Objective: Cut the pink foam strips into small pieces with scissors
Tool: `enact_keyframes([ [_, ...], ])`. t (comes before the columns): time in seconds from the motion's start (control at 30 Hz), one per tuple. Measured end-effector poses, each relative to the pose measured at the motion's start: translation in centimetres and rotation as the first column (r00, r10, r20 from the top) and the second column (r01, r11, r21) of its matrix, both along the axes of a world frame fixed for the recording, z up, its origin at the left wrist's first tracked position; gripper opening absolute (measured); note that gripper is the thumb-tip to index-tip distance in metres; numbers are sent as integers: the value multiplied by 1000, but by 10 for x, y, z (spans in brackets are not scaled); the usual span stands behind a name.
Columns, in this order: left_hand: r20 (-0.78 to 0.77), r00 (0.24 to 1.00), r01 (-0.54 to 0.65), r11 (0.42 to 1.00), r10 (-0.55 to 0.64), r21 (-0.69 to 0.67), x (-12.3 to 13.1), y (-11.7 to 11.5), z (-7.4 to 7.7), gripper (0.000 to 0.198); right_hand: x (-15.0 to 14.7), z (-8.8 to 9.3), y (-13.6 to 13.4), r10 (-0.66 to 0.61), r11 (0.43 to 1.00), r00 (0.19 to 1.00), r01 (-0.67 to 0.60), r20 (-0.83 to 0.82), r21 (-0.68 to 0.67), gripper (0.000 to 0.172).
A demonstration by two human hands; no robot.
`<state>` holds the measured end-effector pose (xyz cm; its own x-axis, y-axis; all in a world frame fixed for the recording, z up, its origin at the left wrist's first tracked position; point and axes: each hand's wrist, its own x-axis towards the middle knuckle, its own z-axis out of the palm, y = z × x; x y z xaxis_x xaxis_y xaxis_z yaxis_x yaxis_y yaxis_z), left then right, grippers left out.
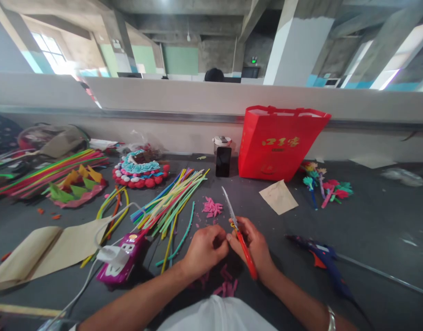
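In the lower middle of the head view, my right hand is closed round red-handled scissors, whose blades point up and away from me. Close beside it, my left hand is curled with thumb and fingers pinched together, its fingertips almost meeting my right hand's. Whatever it may hold is too small to make out. A small heap of pink cut pieces lies just beyond my hands. More pink pieces lie nearer my body, partly in shadow.
Colourful pipe cleaners lie left of centre, near a purple power strip with a white cable. A phone leans upright beside a red bag. A blue glue gun rests at right, with brown paper behind.
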<state>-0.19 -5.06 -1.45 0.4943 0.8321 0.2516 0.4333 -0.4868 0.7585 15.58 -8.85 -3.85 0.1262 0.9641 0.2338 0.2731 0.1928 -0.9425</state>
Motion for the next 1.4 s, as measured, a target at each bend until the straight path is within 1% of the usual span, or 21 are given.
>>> enact_keyframes([
  [0.17,-88,996,-5,996,12,88,1,-2,0,10,-2,1,1,-17,1000,1000,17,26,1,34],
  [0.27,-93,996,-1,996,9,90,2,-3,2,8,-2,1,1,-21,1000,999,21,35,7,33],
  [0.33,-38,999,3,1000,-2,21,2,-2,4,8,-2,2,2,-21,1000,999,20,48,12,34],
  [0.4,87,996,36,991,-24,-133,1,-1,7,8,-1,5,2,-24,999,998,22,55,27,34],
  [0.43,175,984,76,968,-35,-238,1,1,7,9,0,7,1,-25,999,999,23,47,37,33],
  [0.47,269,963,129,930,-34,-344,1,3,8,10,0,10,1,-26,999,999,25,29,46,32],
  [0.53,437,900,244,822,7,-515,-1,7,9,14,1,16,-1,-14,999,1000,15,-18,44,31],
  [0.6,531,845,331,716,65,-615,-2,11,9,14,1,21,-2,10,1000,999,-8,-47,24,30],
  [0.67,562,822,386,640,89,-665,-3,13,8,12,2,23,-3,33,999,998,-33,-51,5,31],
  [0.73,566,821,420,594,73,-686,-4,13,7,12,3,22,-4,56,998,997,-56,-55,-6,32],
  [0.87,564,825,455,541,45,-708,-5,11,4,13,5,17,-3,101,995,992,-102,-81,-7,33],
  [1.0,575,816,477,491,61,-729,-4,11,2,11,4,13,-3,126,992,989,-126,-77,-5,33],
  [1.07,588,802,474,491,101,-731,-3,11,2,10,4,12,-3,106,994,993,-105,-52,13,35],
  [1.1,605,785,472,504,132,-723,-3,12,3,10,4,12,-3,83,996,996,-83,-17,26,36],
  [1.17,660,722,468,555,209,-688,-3,13,5,10,5,12,-3,19,998,994,-26,107,59,39],
  [1.23,722,635,462,614,274,-640,-4,14,9,10,5,14,-4,-20,996,965,-4,262,92,41],
  [1.3,765,559,450,658,320,-604,-5,15,12,9,4,15,-6,-34,993,922,-13,384,120,44],
  [1.33,778,531,444,672,335,-592,-5,15,14,9,3,16,-7,-40,991,903,-19,427,134,45],
  [1.4,790,503,430,691,350,-581,-6,15,17,10,0,15,-8,-62,987,870,-21,490,162,45],
])
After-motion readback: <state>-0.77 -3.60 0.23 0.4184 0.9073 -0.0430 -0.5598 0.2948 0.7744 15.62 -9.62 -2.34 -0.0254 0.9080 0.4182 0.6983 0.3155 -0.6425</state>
